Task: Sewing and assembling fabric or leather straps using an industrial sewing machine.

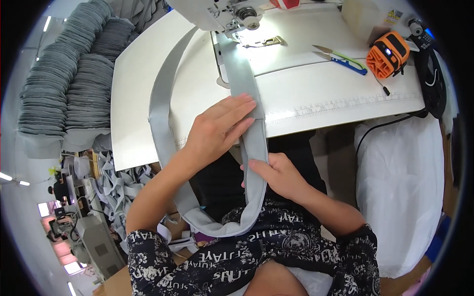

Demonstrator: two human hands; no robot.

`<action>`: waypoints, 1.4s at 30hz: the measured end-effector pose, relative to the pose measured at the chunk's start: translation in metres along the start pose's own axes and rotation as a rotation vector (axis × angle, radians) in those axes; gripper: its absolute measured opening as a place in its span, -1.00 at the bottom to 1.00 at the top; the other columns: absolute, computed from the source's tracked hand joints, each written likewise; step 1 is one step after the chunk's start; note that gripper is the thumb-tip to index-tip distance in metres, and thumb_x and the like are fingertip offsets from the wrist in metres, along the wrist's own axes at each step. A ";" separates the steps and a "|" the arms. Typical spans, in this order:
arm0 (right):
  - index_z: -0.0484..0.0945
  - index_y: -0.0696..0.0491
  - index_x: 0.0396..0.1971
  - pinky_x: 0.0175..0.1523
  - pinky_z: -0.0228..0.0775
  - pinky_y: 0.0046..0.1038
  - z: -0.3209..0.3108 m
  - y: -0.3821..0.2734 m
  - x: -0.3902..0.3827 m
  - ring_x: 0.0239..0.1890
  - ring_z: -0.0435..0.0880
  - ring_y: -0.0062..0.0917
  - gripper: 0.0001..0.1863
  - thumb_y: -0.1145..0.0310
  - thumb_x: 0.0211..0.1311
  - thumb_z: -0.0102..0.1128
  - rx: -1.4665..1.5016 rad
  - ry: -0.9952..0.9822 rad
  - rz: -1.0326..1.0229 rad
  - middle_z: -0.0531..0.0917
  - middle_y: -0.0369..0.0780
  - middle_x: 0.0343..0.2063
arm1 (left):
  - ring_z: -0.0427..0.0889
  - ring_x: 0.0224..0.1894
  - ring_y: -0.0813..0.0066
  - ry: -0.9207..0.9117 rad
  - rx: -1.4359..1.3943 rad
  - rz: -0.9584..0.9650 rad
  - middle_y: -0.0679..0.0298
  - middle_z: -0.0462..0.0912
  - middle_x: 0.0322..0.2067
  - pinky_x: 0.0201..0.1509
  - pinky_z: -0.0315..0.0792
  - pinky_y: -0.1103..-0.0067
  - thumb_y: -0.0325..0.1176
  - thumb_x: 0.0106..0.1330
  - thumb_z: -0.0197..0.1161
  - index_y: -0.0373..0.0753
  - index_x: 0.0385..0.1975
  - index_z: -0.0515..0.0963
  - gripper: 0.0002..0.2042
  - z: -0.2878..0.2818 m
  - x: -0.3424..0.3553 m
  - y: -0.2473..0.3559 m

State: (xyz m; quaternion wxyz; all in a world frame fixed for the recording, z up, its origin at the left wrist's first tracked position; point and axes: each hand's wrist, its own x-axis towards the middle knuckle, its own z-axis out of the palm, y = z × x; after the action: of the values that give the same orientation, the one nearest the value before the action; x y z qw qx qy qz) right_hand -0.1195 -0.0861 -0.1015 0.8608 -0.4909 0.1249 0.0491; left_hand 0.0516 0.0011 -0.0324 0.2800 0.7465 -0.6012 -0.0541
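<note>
A long grey fabric band forms a loop that hangs off the table's front edge and comes back up under the sewing machine head. My left hand lies flat on the band at the table edge, its fingers stretched out toward the machine. Just below the edge, my right hand grips the band, with the thumb on top and the other fingers behind it. At the machine, the band's far end lies beside the lit presser foot area. The needle itself is too small to make out.
Thread snips with blue and green handles and an orange boxy device rest on the white sewing table at the right. Tall stacks of grey fabric pieces stand at the left. A white plastic-wrapped bundle sits at the right below the table.
</note>
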 end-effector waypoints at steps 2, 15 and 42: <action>0.61 0.27 -0.27 -0.54 0.43 -0.61 0.001 -0.003 -0.001 -0.54 0.68 -0.60 -0.64 0.25 0.41 0.00 0.011 0.002 -0.001 0.73 -0.18 -0.49 | 0.60 0.10 0.14 0.011 0.042 0.036 0.08 0.63 0.03 0.21 0.46 0.41 -0.51 0.21 0.33 -0.25 0.01 0.60 -0.67 0.006 -0.004 -0.004; 0.59 0.13 -0.49 -0.54 0.41 -0.50 -0.021 -0.034 -0.014 -0.63 0.63 -0.44 -0.65 0.16 0.36 0.13 -1.164 -0.052 -0.200 0.67 -0.18 -0.60 | 0.52 0.20 0.26 -0.037 0.160 0.134 0.18 0.60 0.07 0.33 0.35 0.32 -0.42 0.27 0.27 -0.25 0.03 0.58 -0.68 0.013 -0.013 -0.011; 0.58 0.21 -0.11 0.09 0.37 -0.28 -0.063 -0.091 0.029 0.14 0.53 -0.35 -0.62 0.52 -0.02 0.15 -1.555 -0.084 -0.826 0.63 -0.15 -0.01 | 0.53 0.20 0.21 -0.067 -0.011 0.130 0.14 0.61 0.07 0.36 0.31 0.22 -0.50 0.17 0.35 -0.28 0.00 0.60 -0.64 0.004 -0.012 -0.016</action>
State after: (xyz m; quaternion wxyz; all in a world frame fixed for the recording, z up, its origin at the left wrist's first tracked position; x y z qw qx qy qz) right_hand -0.0831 -0.1877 -0.0640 0.2359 -0.9415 -0.1632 -0.1769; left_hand 0.0603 0.0130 -0.0470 0.2666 0.7021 -0.6571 -0.0643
